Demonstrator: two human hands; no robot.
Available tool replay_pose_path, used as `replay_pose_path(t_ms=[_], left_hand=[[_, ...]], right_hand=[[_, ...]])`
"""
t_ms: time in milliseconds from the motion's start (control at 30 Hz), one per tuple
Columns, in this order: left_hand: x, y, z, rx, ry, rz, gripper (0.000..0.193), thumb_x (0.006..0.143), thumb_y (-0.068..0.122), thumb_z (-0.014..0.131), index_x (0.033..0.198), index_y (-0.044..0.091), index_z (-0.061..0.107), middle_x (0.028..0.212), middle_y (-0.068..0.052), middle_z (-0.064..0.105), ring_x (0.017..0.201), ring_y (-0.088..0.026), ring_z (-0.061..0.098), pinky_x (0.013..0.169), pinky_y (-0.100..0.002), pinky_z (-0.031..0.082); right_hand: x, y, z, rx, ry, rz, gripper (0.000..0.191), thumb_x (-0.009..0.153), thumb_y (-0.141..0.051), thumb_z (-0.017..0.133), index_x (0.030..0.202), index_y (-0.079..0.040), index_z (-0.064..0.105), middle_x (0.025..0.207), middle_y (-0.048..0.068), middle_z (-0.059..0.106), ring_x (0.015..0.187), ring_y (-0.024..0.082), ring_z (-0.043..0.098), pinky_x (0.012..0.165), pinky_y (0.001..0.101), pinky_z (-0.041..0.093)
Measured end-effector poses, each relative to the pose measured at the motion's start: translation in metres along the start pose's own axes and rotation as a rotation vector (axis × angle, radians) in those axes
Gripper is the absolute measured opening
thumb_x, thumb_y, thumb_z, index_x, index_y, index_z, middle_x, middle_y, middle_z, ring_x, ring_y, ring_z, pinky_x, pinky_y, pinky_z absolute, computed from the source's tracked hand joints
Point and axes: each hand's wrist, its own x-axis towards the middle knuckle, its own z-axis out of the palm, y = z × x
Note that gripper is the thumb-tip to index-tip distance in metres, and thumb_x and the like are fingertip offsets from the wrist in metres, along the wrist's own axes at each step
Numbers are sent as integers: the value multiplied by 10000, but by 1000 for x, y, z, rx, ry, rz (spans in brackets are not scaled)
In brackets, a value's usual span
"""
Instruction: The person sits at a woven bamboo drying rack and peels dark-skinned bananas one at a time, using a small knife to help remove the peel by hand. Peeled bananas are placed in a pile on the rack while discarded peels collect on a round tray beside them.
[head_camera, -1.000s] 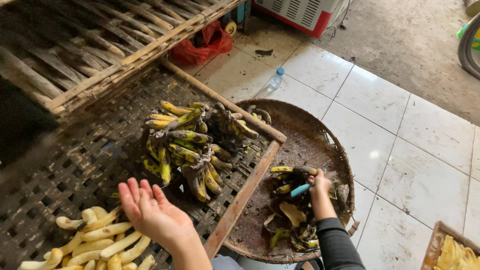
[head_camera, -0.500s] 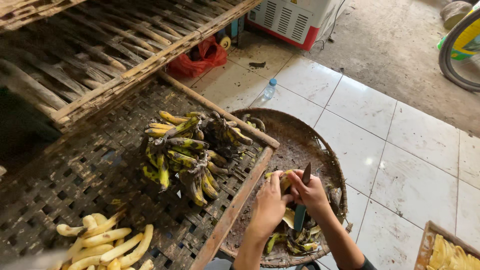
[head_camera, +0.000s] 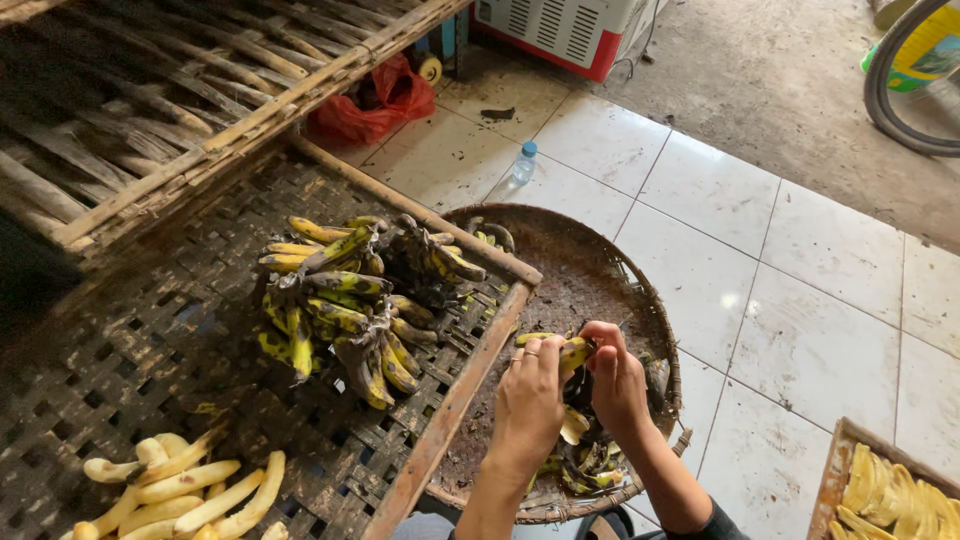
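My left hand (head_camera: 530, 400) and my right hand (head_camera: 615, 380) meet over a round woven basket (head_camera: 585, 255) on the tiled floor. Together they grip a small yellow-green banana (head_camera: 572, 352); the left hand wears a ring. Below the hands, peels (head_camera: 580, 465) lie piled in the basket. A heap of unpeeled, dark-spotted bananas (head_camera: 350, 300) lies on the woven bamboo rack (head_camera: 130, 350) to the left. Peeled pale bananas (head_camera: 190, 490) lie at the rack's near left corner. No knife shows in this frame.
A wooden rail (head_camera: 450, 405) edges the rack beside the basket. A tray of peeled banana slices (head_camera: 890, 490) sits at lower right. A small plastic bottle (head_camera: 524, 163), a red bag (head_camera: 375, 100) and a white-and-red appliance (head_camera: 560, 30) stand farther off.
My left hand left the peeled pile on the rack and swung right to join the right hand over the basket. The blue-handled knife seen earlier is no longer visible.
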Motion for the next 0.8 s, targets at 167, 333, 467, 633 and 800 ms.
replay_pose_path(t_ms=[167,333,467,633,800], left_hand=[[3,5,1,134,36,53,424,854,-48,637,1265,53,603,1134,-151,601,1028,-332,620,898,-456,529],[9,6,-13,31,206,103,401,806,8,727,1180,150,757,1046,-60,606,1006,-306,623,865,-455,530],[9,4,-9,-354,88,46,357,913,-38,667,1217,135,735,1135,-68,622,1034,-245,677,856,-382,588],[9,-1,9,-925,196,-65,342,968,86,630,1308,105,652,1252,-91,627,1144,-196,670,940,-340,631],[14,-34,-1,-1305,313,-382,619,1045,259,602,1618,202,376,1338,-198,674,755,-140,441,655,-255,373]], right_hand=[[12,-4,-6,96,-114,321,538,1066,-577,292,1066,-117,570,634,3,465,581,78,423,517,253,348],[26,-28,-29,503,-277,547,513,1017,-618,329,966,-138,502,540,-3,388,422,75,315,382,257,229],[25,-39,-49,749,-353,742,557,987,-661,307,942,-135,488,512,-26,337,376,73,272,344,254,169],[33,11,-36,638,-319,1001,568,981,-676,291,958,-161,529,504,-34,312,362,85,274,346,261,191],[-21,76,2,-185,-496,763,752,1067,-664,255,862,-37,616,608,48,471,480,145,371,462,321,382]])
